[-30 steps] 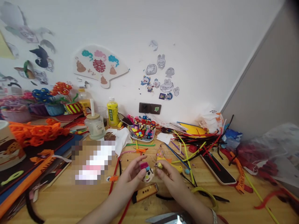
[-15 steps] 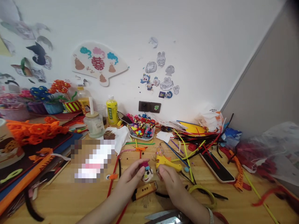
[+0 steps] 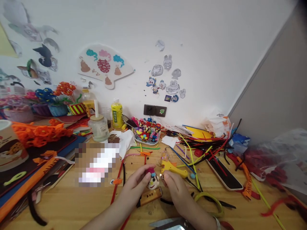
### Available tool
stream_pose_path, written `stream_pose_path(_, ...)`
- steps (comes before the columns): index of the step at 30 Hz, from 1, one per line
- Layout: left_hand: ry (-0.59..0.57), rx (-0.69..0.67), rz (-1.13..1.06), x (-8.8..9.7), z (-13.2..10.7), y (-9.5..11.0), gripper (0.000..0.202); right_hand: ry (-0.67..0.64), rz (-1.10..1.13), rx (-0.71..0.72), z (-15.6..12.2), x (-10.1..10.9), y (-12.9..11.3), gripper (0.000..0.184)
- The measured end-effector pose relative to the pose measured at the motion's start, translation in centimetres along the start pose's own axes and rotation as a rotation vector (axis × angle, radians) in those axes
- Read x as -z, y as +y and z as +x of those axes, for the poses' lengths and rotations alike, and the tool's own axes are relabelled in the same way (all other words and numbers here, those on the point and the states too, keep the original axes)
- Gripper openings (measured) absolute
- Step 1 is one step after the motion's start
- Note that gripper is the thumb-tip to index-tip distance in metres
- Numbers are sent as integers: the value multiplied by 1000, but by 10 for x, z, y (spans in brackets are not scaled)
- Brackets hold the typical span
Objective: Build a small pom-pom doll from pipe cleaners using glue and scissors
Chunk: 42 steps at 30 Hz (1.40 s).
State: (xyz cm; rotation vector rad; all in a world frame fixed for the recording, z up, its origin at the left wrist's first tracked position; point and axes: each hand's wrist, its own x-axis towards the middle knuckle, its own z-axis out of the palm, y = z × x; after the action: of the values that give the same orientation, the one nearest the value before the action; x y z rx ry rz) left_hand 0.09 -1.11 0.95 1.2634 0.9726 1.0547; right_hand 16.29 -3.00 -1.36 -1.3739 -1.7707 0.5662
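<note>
In the middle of the head view, my left hand [image 3: 134, 182] is closed around a small white figure head [image 3: 154, 183] with a dark face marking, a blue band and a magenta top. My right hand [image 3: 173, 185] is just to its right, apart from it, thumb and finger pinched together. Something small and pale shows at those fingertips, too small to name. Right behind this hand lies a yellow glue gun [image 3: 176, 169]. A brown lighter-shaped thing [image 3: 150, 197] with black ends and printed characters rests on the table below the figure head.
Scissors with a yellow handle [image 3: 222, 207] lie at the right, and metal blades [image 3: 168, 223] at the bottom edge. A tray [image 3: 147, 142] of small figures stands farther back. Pipe cleaners [image 3: 192, 150], a phone [image 3: 224, 174], a yellow bottle [image 3: 116, 113] and a glass jar [image 3: 98, 129] surround the work spot.
The whole view has shifted slightly, so things sit a little farther right. Both hands keep nearly the same pose, and the left still holds the figure head.
</note>
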Motion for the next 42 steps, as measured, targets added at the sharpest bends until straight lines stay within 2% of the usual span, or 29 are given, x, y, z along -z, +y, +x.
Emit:
stream_pose_path(14,5,-18,16,-1,-1,3,30,-25,-25,-10,0,1,-1,32)
stream_pose_path(25,38,-29,-15,1,2,-1,30,13,-4,16,-2,0,2,33)
stream_pose_path(42,49,-13,-96,0,2,-1,28,-50,-4,28,-3,-2,4,32)
